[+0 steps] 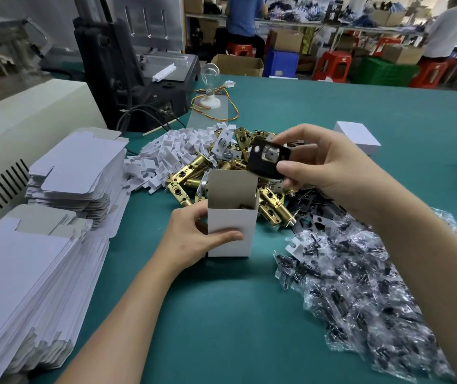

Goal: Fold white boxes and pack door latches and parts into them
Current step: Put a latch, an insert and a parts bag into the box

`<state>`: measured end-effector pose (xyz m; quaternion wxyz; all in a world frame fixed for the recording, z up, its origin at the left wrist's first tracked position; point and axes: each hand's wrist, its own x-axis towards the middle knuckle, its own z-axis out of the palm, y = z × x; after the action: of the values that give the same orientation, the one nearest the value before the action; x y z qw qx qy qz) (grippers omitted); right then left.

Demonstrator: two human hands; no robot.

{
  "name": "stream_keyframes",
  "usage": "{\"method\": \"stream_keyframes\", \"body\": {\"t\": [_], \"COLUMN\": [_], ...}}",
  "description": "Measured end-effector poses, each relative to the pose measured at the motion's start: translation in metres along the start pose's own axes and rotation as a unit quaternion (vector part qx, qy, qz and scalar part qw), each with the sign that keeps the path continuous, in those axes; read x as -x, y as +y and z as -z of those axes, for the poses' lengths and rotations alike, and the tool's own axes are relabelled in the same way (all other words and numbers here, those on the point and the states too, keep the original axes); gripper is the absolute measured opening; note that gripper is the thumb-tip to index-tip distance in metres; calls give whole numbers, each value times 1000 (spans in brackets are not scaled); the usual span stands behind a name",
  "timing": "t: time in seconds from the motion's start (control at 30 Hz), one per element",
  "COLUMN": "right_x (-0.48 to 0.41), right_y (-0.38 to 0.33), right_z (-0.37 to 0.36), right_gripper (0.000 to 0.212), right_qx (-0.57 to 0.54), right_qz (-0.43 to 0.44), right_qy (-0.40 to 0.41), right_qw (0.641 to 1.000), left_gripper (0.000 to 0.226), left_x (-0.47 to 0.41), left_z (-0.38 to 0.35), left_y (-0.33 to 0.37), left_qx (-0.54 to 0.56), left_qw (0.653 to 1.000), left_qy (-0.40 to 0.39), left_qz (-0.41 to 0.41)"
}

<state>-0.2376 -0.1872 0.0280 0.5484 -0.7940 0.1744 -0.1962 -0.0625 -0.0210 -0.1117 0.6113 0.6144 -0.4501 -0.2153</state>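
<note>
An open white box [231, 217] stands upright on the green table, and something dark lies inside it. My left hand [191, 239] grips its left side, thumb across the front. Above and to the right of the box's open top, my right hand [321, 164] pinches a black metal plate [267, 159] with holes in it. Behind the box lies a heap of brass door latches [194, 173]. More black plates [310, 209] lie under my right hand.
Flat white box blanks are stacked at the left [77, 173] and front left [28, 286]. White card inserts [172, 153] are piled behind the latches. Clear bags of black screws [360, 286] spread at the right. A closed white box [359, 135] stands far right. A machine [133, 73] sits behind.
</note>
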Motion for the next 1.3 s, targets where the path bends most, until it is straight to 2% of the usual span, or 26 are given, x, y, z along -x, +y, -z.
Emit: {"method": "stream_keyframes", "body": {"t": [0.07, 0.17, 0.33, 0.4, 0.6, 0.67, 0.73, 0.8, 0.87, 0.93, 1.0, 1.07, 1.13, 1.23, 1.3], "right_x": [1, -1, -5, -7, -10, -9, -8, -10, -10, -6, 1, 7, 12, 17, 17], "right_y": [-11, -20, -28, -29, -24, -25, -27, -25, -22, -16, -9, 1, 15, 35, 41], "right_z": [-7, -21, -50, -60, -70, -61, -46, -29, -14, -9, -13, -23, -34, -44, -45], "right_gripper": [25, 27, 31, 30, 25, 27, 21, 14, 9, 5, 5, 19, 43, 62, 63], "right_qx": [95, 307, 489, 504, 458, 436, 421, 467, 549, 583, 576, 572, 590, 627, 639], "right_qz": [61, 143, 141, 138, 91, 99, 127, 135, 90, 27, -18, -54, -83, -92, -83], "right_qy": [-25, -23, -57, -71, -119, -92, -25, 56, 82, 14, -95, -200, -274, -304, -296], "right_qw": [993, 941, 859, 850, 876, 890, 898, 872, 827, 812, 811, 794, 755, 711, 705], "left_gripper": [45, 42, 42, 40, 33, 34, 34, 35, 36, 34, 33, 36, 38, 38, 38], "left_x": [1, 2, 1, 1, -1, -1, -2, -2, -1, -1, -1, -1, -1, 0, 0], "left_z": [0, -1, -1, 0, 2, 2, 2, 2, 2, 2, 1, 1, 1, 2, 2], "left_y": [-1, 0, -1, -1, -1, -1, -1, -1, 0, 1, 1, 1, 0, -1, -1], "left_qx": [-2, -10, -12, -16, -29, -28, -26, -27, -32, -25, -18, -21, -24, -30, -33], "left_qw": [1000, 1000, 1000, 1000, 999, 999, 999, 999, 999, 999, 1000, 1000, 1000, 999, 999], "left_qy": [-4, -10, -13, -14, -14, -17, -17, -17, -15, -13, -15, -14, -13, -16, -15], "left_qz": [-13, -27, -23, -16, -8, -14, -16, -19, -21, -19, -17, -16, -13, -18, -18]}}
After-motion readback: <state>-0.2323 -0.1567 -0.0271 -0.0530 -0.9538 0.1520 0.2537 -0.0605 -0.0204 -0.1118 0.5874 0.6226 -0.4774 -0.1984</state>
